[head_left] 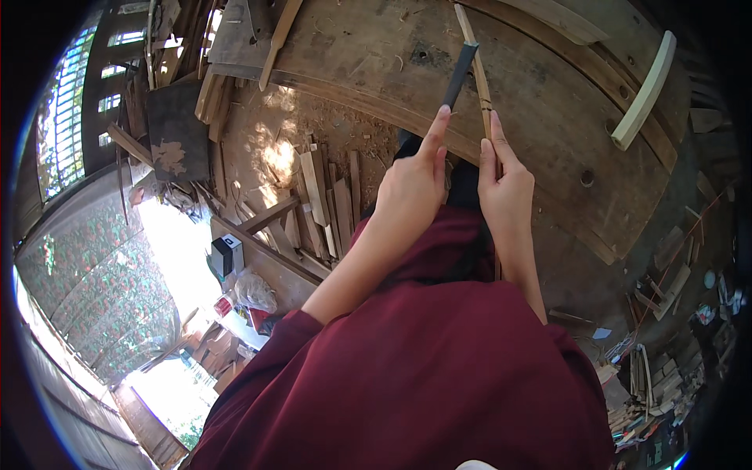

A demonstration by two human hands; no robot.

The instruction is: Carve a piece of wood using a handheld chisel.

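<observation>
My left hand (411, 180) is closed on a narrow dark tool (460, 74), possibly a file, with the index finger stretched along it. The tool lies at a slant beside a long, thin wooden strip (481, 82). My right hand (505, 176) grips that strip, thumb and fingers along it. The strip crosses the edge of a worn wooden workbench (548, 82) and runs down toward my body; a dark notch or mark shows on it just above my right fingers. The tool's handle is hidden in my left hand.
A pale curved wooden piece (642, 94) lies at the bench's right. Loose boards (317, 188) stand below the bench on the left. A small black and white box (227, 256) and plastic bags (254, 291) sit at lower left. Scrap wood (666, 294) litters the right.
</observation>
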